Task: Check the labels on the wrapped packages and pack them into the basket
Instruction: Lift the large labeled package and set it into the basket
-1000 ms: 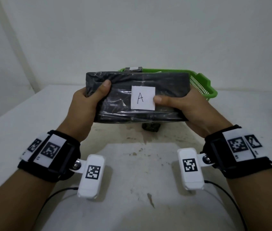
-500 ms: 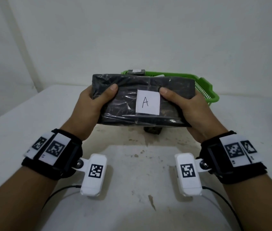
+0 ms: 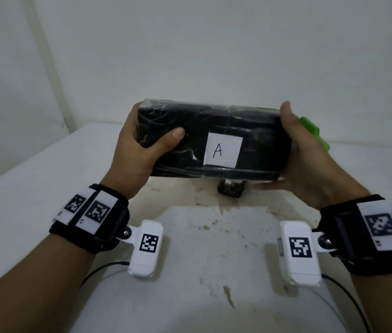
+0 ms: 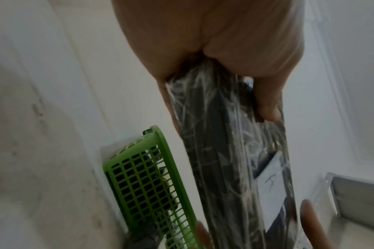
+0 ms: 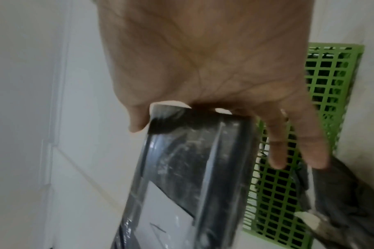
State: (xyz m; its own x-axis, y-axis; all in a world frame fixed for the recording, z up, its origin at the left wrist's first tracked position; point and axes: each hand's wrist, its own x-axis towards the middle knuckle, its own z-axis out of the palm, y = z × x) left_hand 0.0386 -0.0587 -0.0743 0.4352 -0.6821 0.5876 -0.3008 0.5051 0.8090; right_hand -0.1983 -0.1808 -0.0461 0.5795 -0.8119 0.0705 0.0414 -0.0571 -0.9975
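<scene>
I hold a black package (image 3: pixel 183 131) wrapped in clear film above the table, long side level, its front face towards me. A white label (image 3: pixel 222 150) reading "A" sits right of centre on that face. My left hand (image 3: pixel 139 150) grips the left end, thumb across the front and fingers behind. My right hand (image 3: pixel 303 159) clasps the right end, thumb at the top corner and fingers underneath. The green mesh basket (image 3: pixel 315 134) stands behind the package, mostly hidden in the head view. The left wrist view shows the basket (image 4: pixel 143 176) beside the package (image 4: pixel 231 160); dark contents show through its mesh.
A small dark wrapped package (image 3: pixel 231 189) lies on the stained white table (image 3: pixel 214 248) below the held one. In the right wrist view this dark bundle (image 5: pixel 341 193) lies in front of the basket (image 5: pixel 288 185). A white wall rises close behind the basket.
My right thumb has left the front face beside the label and now sits at the package's top right corner. The package now covers more of the basket.
</scene>
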